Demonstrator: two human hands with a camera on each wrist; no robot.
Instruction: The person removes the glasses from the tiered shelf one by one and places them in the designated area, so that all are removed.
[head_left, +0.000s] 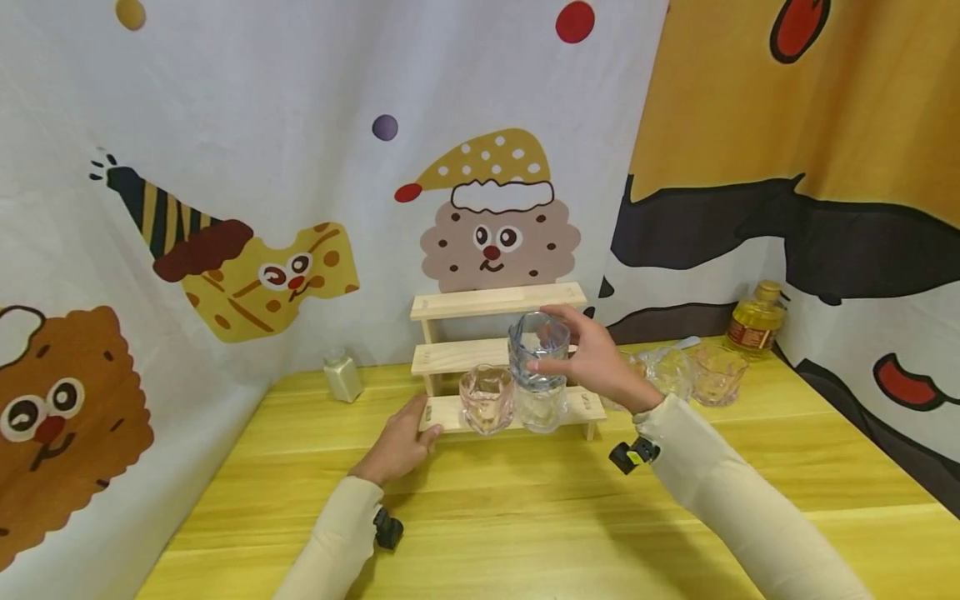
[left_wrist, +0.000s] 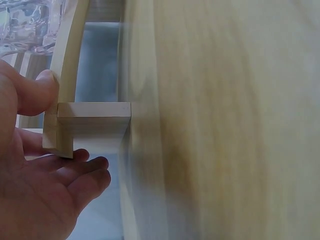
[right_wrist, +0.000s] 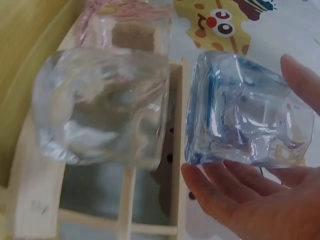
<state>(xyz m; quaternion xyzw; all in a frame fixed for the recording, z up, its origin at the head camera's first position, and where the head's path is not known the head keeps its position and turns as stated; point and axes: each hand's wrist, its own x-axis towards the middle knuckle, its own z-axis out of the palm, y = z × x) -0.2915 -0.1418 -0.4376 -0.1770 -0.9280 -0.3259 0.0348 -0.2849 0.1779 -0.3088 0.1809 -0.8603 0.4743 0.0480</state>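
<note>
My right hand (head_left: 600, 358) grips a bluish glass cup (right_wrist: 250, 115) between thumb and fingers. In the head view that cup appears in front of the tiered wooden stand (head_left: 498, 302), above a clear glass cup (right_wrist: 100, 110). The right wrist view shows a gap between these two cups. On the lowest step, the clear cup sits beside a pink glass cup (head_left: 486, 402). My left hand (head_left: 397, 442) holds the left end of that step, with the thumb (left_wrist: 37, 92) on the board's upper face and fingers beneath it.
Right of the stand are a clear glass (head_left: 667, 373), another pink glass (head_left: 718, 375) and a bottle of yellow oil (head_left: 754, 321). A small jar (head_left: 342, 375) stands at the left, near the curtain (head_left: 315, 125). All rest on the yellow wood-grain table (head_left: 525, 517).
</note>
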